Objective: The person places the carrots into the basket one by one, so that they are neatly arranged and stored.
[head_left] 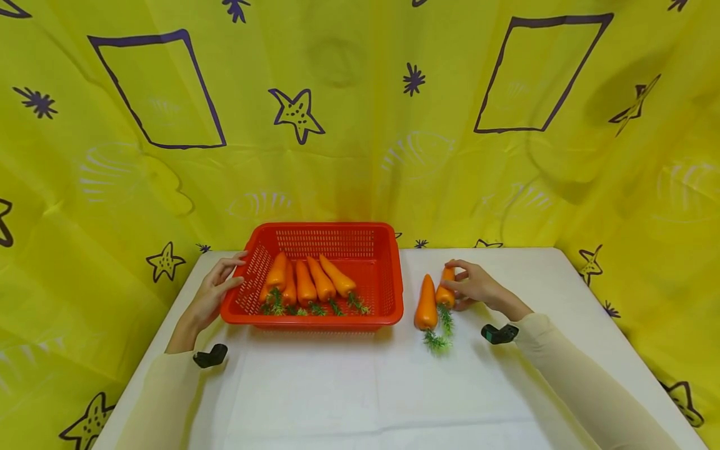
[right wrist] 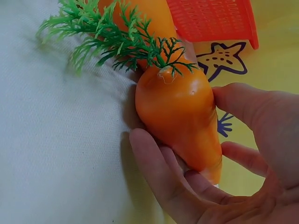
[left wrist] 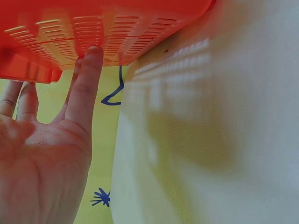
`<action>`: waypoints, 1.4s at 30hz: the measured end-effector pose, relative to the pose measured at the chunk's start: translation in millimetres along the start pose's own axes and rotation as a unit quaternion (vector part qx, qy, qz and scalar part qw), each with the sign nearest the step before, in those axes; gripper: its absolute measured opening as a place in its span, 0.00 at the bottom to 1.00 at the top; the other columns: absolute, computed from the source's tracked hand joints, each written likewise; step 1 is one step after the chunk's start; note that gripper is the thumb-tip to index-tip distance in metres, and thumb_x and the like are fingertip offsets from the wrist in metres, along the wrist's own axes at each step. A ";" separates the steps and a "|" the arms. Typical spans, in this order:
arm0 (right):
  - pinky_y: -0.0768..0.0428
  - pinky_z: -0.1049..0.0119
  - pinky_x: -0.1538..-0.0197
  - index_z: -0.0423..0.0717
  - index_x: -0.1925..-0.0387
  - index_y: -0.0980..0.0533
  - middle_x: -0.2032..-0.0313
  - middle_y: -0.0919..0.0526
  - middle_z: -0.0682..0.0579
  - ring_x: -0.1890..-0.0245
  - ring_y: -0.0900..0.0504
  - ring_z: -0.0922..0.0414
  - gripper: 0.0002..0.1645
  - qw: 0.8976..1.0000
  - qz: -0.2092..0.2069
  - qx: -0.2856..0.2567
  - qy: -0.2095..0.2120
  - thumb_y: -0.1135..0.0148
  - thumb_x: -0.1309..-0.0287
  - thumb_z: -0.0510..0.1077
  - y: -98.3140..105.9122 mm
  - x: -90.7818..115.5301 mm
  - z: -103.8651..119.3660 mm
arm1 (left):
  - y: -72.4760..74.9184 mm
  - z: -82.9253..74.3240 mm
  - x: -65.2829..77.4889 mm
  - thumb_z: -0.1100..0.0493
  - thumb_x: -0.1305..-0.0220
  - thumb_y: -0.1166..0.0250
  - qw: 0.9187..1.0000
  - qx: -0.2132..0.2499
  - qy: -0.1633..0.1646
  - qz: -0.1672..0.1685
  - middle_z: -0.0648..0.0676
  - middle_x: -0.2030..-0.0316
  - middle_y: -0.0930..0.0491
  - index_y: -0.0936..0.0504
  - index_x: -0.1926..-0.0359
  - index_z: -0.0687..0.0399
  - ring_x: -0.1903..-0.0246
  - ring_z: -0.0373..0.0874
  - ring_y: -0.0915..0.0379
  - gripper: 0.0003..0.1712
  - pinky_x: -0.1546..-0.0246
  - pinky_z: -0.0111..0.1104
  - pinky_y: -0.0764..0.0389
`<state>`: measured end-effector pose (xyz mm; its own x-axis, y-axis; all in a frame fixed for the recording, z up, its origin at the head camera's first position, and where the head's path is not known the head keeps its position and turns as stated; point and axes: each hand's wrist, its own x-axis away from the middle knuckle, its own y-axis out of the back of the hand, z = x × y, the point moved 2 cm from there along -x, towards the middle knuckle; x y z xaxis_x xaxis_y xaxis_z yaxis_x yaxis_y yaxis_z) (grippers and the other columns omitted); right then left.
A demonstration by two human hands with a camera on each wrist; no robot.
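Note:
In the head view my left hand (head_left: 209,294) holds the left rim of a red plastic basket (head_left: 312,320). The left wrist view shows one fingertip against the slotted outer wall (left wrist: 121,32), below the rim; other fingertips are hidden behind the rim. At the right, my right hand (head_left: 475,286) grips a toy carrot (head_left: 445,295) between thumb and fingers. This carrot (right wrist: 180,109) has its wide leafy end toward the right wrist camera. Beside it lies another carrot (head_left: 427,306), its green leaves (head_left: 436,340) toward the front. Several carrots (head_left: 306,284) lie inside the basket, mostly leaning left.
The basket stands at the back of a white-covered table (head_left: 337,387), near a yellow patterned curtain (head_left: 349,156). Curtain also hangs along both sides. A dark device is strapped at each wrist, over pale sleeves (head_left: 574,369).

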<state>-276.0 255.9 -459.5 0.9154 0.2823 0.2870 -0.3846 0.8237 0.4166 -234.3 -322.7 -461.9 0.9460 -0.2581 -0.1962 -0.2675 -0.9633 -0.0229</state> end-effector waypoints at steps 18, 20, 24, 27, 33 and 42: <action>0.12 0.51 0.65 0.31 0.26 0.41 0.50 0.25 0.30 0.70 0.15 0.52 0.38 1.000 0.002 -0.004 0.004 0.37 0.30 0.38 -4.2 -2.3 4.0 | 0.5 0.7 0.1 0.67 0.22 0.47 1.000 0.009 0.000 -0.002 0.54 0.21 0.49 0.33 0.35 0.64 0.22 0.46 0.56 0.18 0.45 0.31 0.19; 0.12 0.51 0.65 0.30 0.26 0.40 0.49 0.25 0.29 0.70 0.15 0.52 0.38 1.000 0.002 -0.002 0.003 0.37 0.30 0.38 -4.0 -3.1 4.2 | 0.4 0.4 0.4 0.67 0.22 0.47 1.000 0.008 0.002 -0.004 0.54 0.21 0.48 0.33 0.35 0.63 0.22 0.46 0.57 0.18 0.45 0.31 0.19; 0.12 0.50 0.64 0.30 0.26 0.40 0.46 0.25 0.26 0.69 0.14 0.52 0.38 1.000 0.006 -0.007 0.001 0.36 0.31 0.38 -2.6 -3.0 5.0 | 0.2 -0.6 0.6 0.67 0.22 0.47 1.000 0.004 0.004 -0.005 0.54 0.21 0.49 0.33 0.35 0.64 0.22 0.47 0.57 0.18 0.44 0.30 0.20; 0.12 0.49 0.64 0.29 0.26 0.41 0.43 0.28 0.23 0.66 0.14 0.50 0.39 1.000 0.016 -0.012 0.001 0.36 0.31 0.37 -1.0 -1.4 6.3 | -0.2 -1.7 0.3 0.67 0.22 0.46 1.000 0.001 0.004 -0.003 0.55 0.20 0.50 0.34 0.35 0.65 0.22 0.48 0.57 0.19 0.44 0.31 0.20; 0.12 0.47 0.63 0.29 0.26 0.42 0.40 0.33 0.21 0.64 0.13 0.47 0.41 0.999 0.034 -0.009 0.005 0.35 0.33 0.37 3.6 2.3 11.2 | -0.9 -3.5 0.0 0.66 0.22 0.46 1.000 -0.002 0.008 -0.004 0.54 0.20 0.49 0.34 0.34 0.65 0.23 0.50 0.55 0.20 0.45 0.31 0.19; 0.12 0.48 0.60 0.28 0.25 0.44 0.35 0.40 0.19 0.66 0.15 0.48 0.43 0.996 0.074 0.016 0.040 0.35 0.34 0.36 19.6 18.6 32.4 | -1.9 -4.3 0.9 0.66 0.21 0.47 1.000 -0.006 0.008 -0.004 0.56 0.20 0.50 0.34 0.35 0.65 0.22 0.50 0.57 0.18 0.45 0.30 0.20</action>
<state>-270.4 261.4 -418.0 0.8547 0.4388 0.2776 -0.5181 0.7548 0.4022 -232.2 -321.4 -457.8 0.9507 -0.2519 -0.1811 -0.2582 -0.9660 -0.0118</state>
